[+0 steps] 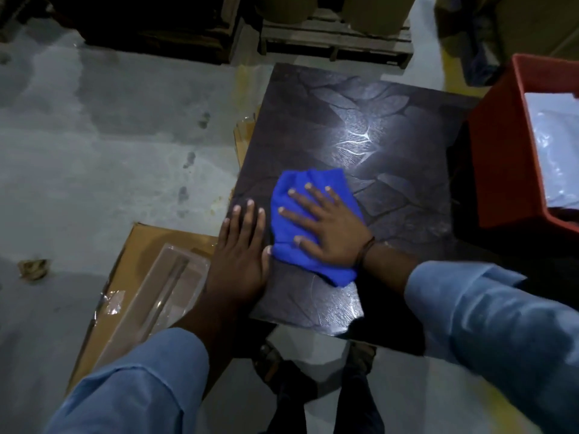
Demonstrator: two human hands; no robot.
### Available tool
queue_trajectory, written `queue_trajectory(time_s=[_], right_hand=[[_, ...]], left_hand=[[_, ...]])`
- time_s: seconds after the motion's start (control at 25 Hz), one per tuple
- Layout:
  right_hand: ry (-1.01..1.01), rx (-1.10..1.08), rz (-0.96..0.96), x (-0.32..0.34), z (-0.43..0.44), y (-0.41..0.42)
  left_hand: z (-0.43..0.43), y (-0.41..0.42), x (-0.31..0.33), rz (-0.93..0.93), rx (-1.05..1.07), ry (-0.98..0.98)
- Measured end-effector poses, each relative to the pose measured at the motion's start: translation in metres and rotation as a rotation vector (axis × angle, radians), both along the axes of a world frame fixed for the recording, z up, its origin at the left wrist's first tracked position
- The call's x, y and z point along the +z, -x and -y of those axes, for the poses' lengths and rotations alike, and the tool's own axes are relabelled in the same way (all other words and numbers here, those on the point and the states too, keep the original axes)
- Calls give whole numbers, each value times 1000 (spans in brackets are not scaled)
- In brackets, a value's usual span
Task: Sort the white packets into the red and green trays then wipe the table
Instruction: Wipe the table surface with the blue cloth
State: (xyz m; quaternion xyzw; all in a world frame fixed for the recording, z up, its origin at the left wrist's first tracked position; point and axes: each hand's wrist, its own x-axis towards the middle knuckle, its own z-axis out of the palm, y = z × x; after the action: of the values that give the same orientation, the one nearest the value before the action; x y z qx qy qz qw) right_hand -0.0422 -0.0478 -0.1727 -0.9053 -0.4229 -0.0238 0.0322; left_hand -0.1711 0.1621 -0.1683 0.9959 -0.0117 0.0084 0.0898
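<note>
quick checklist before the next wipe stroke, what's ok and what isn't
1. Blue cloth flat on the table: ok.
2. Right hand pressing flat on the cloth: ok.
3. Left hand flat on the table's left edge: ok.
4. White packets in the red tray: ok.
5. Green tray filled: cannot tell, out of view.
6. Far side wiped: cannot tell.
</note>
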Motion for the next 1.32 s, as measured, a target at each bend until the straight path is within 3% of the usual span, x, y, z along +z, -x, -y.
queue_trajectory(time_s=[0.08,0.12,0.24,0.28,0.36,0.4,0.52,0.56,0.68,0.72,0.92,1.0,1.2,1.24,1.32], right_hand=[[-161,-541,-20,9,0,-15],[-176,-676,-5,10,-9,-8],[4,-40,-15,3,-6,5],[-18,-103,-8,2,-4,-9],[-143,-606,-34,12,-17,-32],[-137,-668,-38,11,-29,-33],[73,-36,9,5,-37,-34],[68,-42,5,8,-33,-50],[-54,-593,-66,12,-59,-82],[-61,-616,-106,12,-75,-75],[-44,-96,-89,8,-43,-25],[-45,-134,-72,7,-40,-45],[-100,-593,-104,10,-97,-122],[-100,-555,-126,12,-108,-117],[16,-178,-92,4,-101,-87]], left_hand=[[2,0,0,0,15,2],[1,0,0,-2,22,-3],[2,0,3,-33,6,-13],[1,0,4,-40,13,-19],[3,-1,4,-57,38,-27],[3,0,5,-70,47,-27],[3,1,3,-58,31,-10],[2,1,5,-52,30,-9],[3,1,8,-35,31,-9],[2,0,8,-44,26,-11],[1,1,6,-56,27,1],[0,-3,8,-51,29,18],[1,-2,8,-41,40,14],[1,-1,7,-42,39,14],[1,0,6,-35,43,14]])
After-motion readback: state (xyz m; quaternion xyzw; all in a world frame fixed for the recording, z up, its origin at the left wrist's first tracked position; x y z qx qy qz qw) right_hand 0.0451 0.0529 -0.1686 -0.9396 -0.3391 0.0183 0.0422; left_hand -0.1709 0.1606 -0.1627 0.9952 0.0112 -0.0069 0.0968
